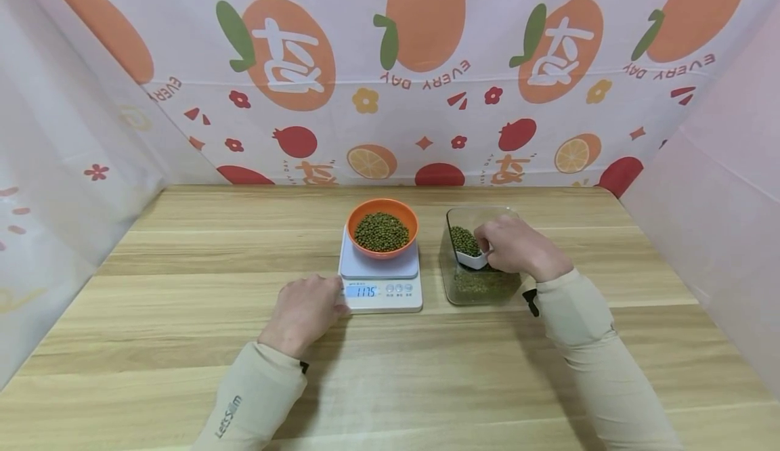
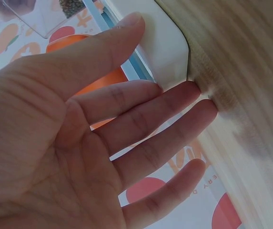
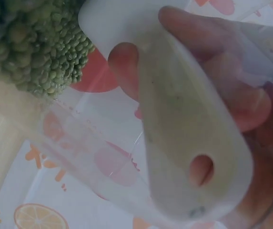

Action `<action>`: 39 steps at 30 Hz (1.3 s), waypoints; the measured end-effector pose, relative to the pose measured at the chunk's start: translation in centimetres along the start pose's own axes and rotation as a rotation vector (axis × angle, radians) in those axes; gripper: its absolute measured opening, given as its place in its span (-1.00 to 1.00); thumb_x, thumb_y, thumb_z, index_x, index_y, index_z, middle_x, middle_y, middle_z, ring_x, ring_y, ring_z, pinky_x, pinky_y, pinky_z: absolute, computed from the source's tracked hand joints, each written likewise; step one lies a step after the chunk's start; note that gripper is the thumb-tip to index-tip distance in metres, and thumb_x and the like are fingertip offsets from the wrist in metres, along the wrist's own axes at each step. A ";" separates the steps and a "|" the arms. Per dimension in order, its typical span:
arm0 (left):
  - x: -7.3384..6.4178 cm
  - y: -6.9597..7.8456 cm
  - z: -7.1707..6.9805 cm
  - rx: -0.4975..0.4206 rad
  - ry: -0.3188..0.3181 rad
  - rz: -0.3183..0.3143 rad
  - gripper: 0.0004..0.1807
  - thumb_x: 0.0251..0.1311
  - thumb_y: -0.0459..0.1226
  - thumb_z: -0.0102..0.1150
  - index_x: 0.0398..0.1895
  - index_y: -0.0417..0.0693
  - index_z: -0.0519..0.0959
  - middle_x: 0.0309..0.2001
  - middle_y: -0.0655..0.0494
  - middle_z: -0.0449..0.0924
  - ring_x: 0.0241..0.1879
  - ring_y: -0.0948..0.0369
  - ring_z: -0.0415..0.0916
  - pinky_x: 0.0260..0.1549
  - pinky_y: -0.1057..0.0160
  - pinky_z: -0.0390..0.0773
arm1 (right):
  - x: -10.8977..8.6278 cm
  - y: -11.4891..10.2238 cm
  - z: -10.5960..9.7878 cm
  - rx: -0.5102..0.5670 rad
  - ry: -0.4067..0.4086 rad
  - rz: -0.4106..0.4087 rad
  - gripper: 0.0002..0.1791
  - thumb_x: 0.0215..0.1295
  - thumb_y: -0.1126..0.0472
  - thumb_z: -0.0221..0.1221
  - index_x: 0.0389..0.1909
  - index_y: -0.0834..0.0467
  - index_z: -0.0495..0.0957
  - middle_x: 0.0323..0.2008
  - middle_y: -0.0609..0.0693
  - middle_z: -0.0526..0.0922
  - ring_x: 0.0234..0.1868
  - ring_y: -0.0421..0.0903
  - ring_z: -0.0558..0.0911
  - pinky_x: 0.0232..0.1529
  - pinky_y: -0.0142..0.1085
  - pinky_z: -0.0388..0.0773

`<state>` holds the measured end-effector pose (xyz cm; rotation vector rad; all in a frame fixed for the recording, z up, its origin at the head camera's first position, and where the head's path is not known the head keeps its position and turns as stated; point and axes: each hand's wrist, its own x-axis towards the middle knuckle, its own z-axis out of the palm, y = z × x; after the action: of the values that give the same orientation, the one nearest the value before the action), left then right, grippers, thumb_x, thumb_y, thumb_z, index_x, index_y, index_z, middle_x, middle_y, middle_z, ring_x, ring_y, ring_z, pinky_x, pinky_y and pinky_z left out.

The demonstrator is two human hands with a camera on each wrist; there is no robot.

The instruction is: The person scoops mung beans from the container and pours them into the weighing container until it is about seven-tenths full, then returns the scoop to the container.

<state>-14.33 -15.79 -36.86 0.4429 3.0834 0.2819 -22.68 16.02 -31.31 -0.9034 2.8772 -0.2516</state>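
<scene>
My right hand (image 1: 514,244) pinches the handle of a white scoop (image 3: 193,143) between thumb and fingers, inside a clear rectangular container (image 1: 449,285). Green mung beans (image 1: 464,241) show at the scoop in the head view. On a white kitchen scale (image 1: 416,302) sits an orange bowl (image 1: 384,255) part-filled with more mung beans (image 1: 381,231). The scale's lit display appears to read 117.5. At the scale's front left corner is my left hand (image 1: 305,310), its fingers (image 2: 150,114) extended, with fingertips right at the scale's edge and the thumb over it.
The scale and the container stand side by side on a wood-grain table (image 1: 183,254). A fruit-printed curtain (image 1: 347,51) hangs along the back edge, and pale sheets (image 1: 55,166) close off both sides.
</scene>
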 end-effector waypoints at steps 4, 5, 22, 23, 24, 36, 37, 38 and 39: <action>0.0 0.1 -0.1 0.001 -0.005 -0.003 -0.69 0.05 -0.21 0.54 -0.29 -0.23 0.66 -0.56 0.05 0.52 -0.57 0.15 0.44 -0.55 0.09 0.57 | -0.1 0.0 -0.2 -0.005 0.020 -0.011 -0.70 -0.03 0.62 0.06 -0.60 0.13 0.48 -0.57 -0.04 0.45 -0.45 -0.05 0.43 -0.36 -0.21 0.42; 0.0 0.1 -0.1 0.001 -0.006 -0.003 -0.69 0.05 -0.20 0.54 -0.29 -0.22 0.66 -0.56 0.05 0.52 -0.57 0.15 0.44 -0.55 0.09 0.57 | -0.2 0.0 -0.2 -0.007 0.024 -0.012 -0.70 -0.03 0.62 0.06 -0.60 0.13 0.48 -0.57 -0.04 0.44 -0.45 -0.05 0.43 -0.36 -0.21 0.42; 0.1 0.1 -0.1 -0.004 -0.008 -0.006 -0.71 0.06 -0.20 0.53 -0.28 -0.21 0.66 -0.55 0.06 0.52 -0.56 0.15 0.44 -0.54 0.08 0.57 | -0.9 -0.2 -1.1 -0.018 0.048 0.008 -0.68 -0.05 0.63 0.03 -0.58 0.12 0.45 -0.57 -0.04 0.41 -0.46 -0.05 0.38 -0.32 -0.17 0.38; 0.1 0.1 -0.1 -0.003 -0.007 -0.007 -0.71 0.06 -0.20 0.53 -0.28 -0.21 0.66 -0.55 0.06 0.52 -0.56 0.15 0.44 -0.54 0.08 0.57 | -0.9 -0.2 -1.1 -0.018 0.051 0.008 -0.68 -0.05 0.63 0.03 -0.58 0.12 0.46 -0.57 -0.04 0.42 -0.46 -0.05 0.38 -0.33 -0.18 0.38; 0.0 0.1 -0.1 -0.002 -0.005 -0.007 -0.71 0.06 -0.20 0.53 -0.28 -0.21 0.67 -0.55 0.06 0.52 -0.56 0.15 0.44 -0.54 0.08 0.57 | -1.0 -0.2 -1.2 -0.016 0.052 0.007 -0.68 -0.06 0.64 0.03 -0.58 0.12 0.46 -0.57 -0.04 0.42 -0.46 -0.06 0.37 -0.36 -0.20 0.37; 0.0 0.1 -0.1 0.004 -0.007 -0.007 -0.71 0.08 -0.21 0.53 -0.28 -0.22 0.66 -0.56 0.05 0.51 -0.57 0.15 0.43 -0.54 0.06 0.57 | -1.5 -0.3 -0.9 -0.024 0.094 -0.020 -0.69 -0.06 0.63 0.08 -0.56 0.14 0.49 -0.58 -0.06 0.45 -0.48 -0.05 0.41 -0.39 -0.21 0.40; 0.0 0.1 -0.1 0.005 -0.005 -0.005 -0.71 0.08 -0.21 0.53 -0.29 -0.22 0.66 -0.56 0.05 0.50 -0.57 0.15 0.43 -0.54 0.06 0.57 | -1.5 -0.3 -0.9 -0.022 0.099 -0.020 -0.69 -0.05 0.64 0.08 -0.56 0.14 0.49 -0.58 -0.06 0.45 -0.46 -0.04 0.41 -0.38 -0.20 0.39; 0.0 0.1 -0.1 0.005 -0.002 -0.003 -0.71 0.08 -0.21 0.53 -0.28 -0.22 0.66 -0.57 0.05 0.50 -0.57 0.15 0.43 -0.54 0.07 0.57 | -1.6 -0.4 -0.9 -0.022 0.102 -0.016 -0.69 -0.05 0.63 0.09 -0.56 0.13 0.49 -0.57 -0.06 0.44 -0.44 -0.03 0.40 -0.37 -0.19 0.39; 0.0 0.1 -0.1 0.008 0.001 -0.001 -0.71 0.08 -0.21 0.53 -0.27 -0.23 0.67 -0.57 0.05 0.50 -0.57 0.15 0.42 -0.55 0.07 0.57 | -1.7 -0.3 -0.9 -0.023 0.108 -0.015 -0.69 -0.05 0.63 0.09 -0.56 0.13 0.48 -0.57 -0.06 0.44 -0.43 -0.02 0.40 -0.36 -0.19 0.38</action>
<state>-14.32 -15.71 -36.72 0.4419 3.0865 0.2702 -21.24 16.82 -30.28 -0.9437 2.9791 -0.2779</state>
